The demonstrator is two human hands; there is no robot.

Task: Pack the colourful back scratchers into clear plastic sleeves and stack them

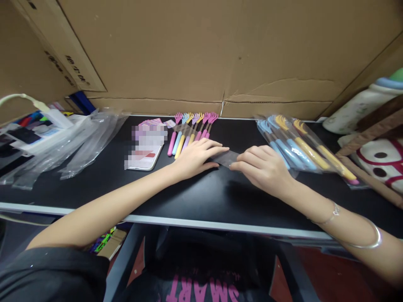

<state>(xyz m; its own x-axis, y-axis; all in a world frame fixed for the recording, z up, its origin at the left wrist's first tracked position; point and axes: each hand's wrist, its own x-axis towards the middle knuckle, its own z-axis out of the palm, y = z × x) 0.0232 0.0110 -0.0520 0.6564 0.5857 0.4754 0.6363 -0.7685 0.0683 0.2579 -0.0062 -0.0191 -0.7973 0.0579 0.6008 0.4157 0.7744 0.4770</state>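
Note:
My left hand [197,157] and my right hand [262,167] both rest on the black table [189,197], pinching the two ends of a clear plastic sleeve [227,158] that lies flat between them. Just beyond my left hand lies a row of loose small forks [192,130] with pink, blue and yellow handles, heads pointing away from me. To the right of my right hand sits a pile of bagged forks [302,147] with blue and yellow handles in clear sleeves.
A phone [145,157] lies left of the forks. Empty clear bags [72,147] are heaped at the far left beside a white box [40,130]. Cardboard [204,54] walls the back. A bottle [362,105] and a plush item [382,161] sit at right.

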